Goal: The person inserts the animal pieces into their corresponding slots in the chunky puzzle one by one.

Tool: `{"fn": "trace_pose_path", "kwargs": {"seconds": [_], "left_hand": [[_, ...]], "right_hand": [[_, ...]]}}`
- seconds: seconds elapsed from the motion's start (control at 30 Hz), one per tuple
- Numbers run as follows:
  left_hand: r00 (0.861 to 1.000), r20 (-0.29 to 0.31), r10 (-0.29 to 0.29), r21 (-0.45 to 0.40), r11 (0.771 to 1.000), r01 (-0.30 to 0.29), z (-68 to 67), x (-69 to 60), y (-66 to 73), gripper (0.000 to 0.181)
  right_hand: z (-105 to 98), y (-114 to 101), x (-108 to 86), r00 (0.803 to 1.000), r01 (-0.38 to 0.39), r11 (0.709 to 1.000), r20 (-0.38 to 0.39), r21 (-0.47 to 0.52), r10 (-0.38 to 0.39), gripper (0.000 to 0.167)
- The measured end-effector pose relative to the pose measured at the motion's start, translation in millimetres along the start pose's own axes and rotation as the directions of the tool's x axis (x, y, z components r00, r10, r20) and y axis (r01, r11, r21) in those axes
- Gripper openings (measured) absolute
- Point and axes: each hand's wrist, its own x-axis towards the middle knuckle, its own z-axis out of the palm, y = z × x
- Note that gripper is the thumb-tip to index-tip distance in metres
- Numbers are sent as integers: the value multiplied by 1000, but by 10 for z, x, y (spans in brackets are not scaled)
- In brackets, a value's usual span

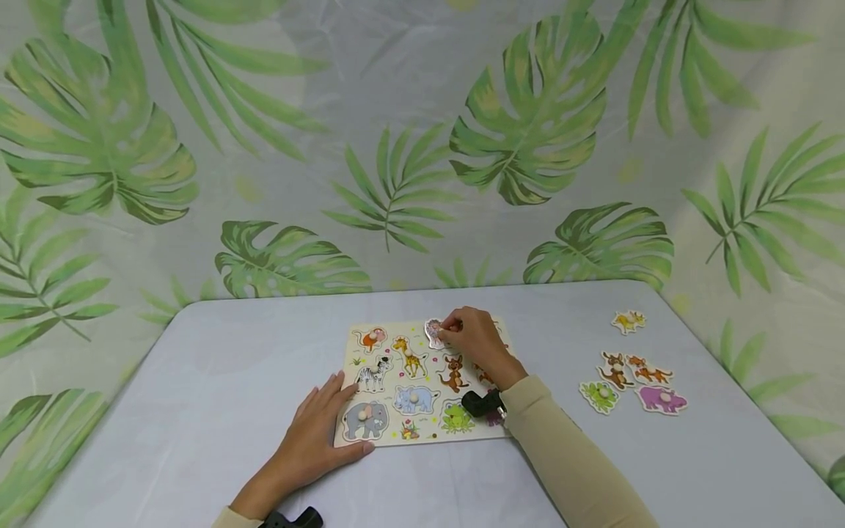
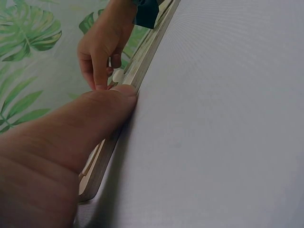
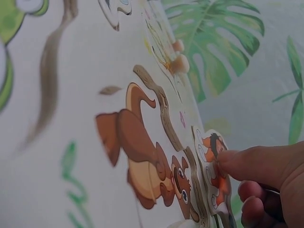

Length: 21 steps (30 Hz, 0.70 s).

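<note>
With the left hand (image 1: pixel 315 429), thumb and fingers wide, steadying the puzzle board (image 1: pixel 425 433), the right hand (image 1: pixel 477 339) — pinching an animal puzzle piece (image 1: pixel 433 334) near the board's far edge — should align its outline before pressing.

Before you stretches a pale table (image 1: pixel 224 381) with rounded far corners, and behind it and along both sides you face a light grey backdrop (image 1: pixel 409 95) printed with large green leaves (image 1: pixel 531 110), softly lit.
</note>
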Motion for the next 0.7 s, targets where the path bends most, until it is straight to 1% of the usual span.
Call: {"fn": "trace_pose_path", "kwargs": {"seconds": [0.1, 0.3, 0.47, 0.7], "left_hand": [[1000, 3, 3, -3, 1000, -3, 3, 4, -1, 93], [1000, 17, -12, -2, 1000, 12, 4, 11, 0, 94], [1000, 9, -7, -1, 1000, 7, 6, 6, 2, 94], [1000, 16, -16, 0, 1000, 16, 5, 1, 7, 94]], "right_hand": [[1, 3, -2, 1000, -3, 1000, 3, 1, 3, 9], [10, 7, 2, 1000, -6, 1000, 11, -1, 6, 10], [22, -5, 8, 1000, -13, 1000, 18, -18, 13, 8], [26, -14, 1, 1000, -18, 1000, 13, -25, 18, 8]]}}
